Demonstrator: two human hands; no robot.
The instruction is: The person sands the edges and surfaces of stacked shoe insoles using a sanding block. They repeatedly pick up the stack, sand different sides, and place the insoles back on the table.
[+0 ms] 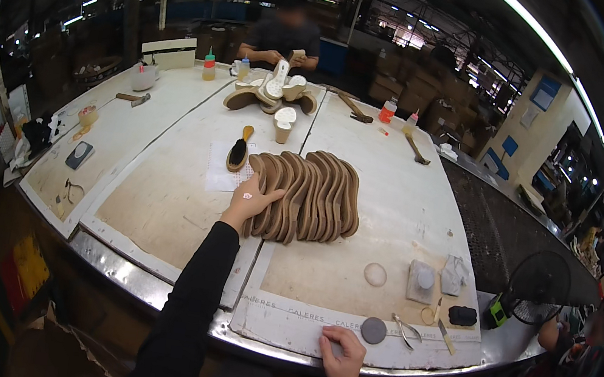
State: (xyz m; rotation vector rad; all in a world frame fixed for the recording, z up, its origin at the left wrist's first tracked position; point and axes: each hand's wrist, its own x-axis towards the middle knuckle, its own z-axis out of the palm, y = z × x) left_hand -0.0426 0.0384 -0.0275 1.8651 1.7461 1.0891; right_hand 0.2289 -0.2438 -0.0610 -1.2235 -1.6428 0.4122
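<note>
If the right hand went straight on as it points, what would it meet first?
Probably the near ends of the brown soles: the right hand points forward and slightly left across the tabletop. The grey disc sits right of that line. Depth is unclear.

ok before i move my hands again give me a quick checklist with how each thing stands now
1. Left hand touching the row of brown soles: ok, at its left end.
2. Soles close together: ok, packed side by side.
3. Right hand empty: cannot tell, its fingers are curled by the table's near edge and the palm is hidden.
4. Knife clear of the right hand: ok, it lies apart, farther right than the grey disc.
5. Brush clear of the soles: cannot tell, it lies very close to the row's far left end.
</note>
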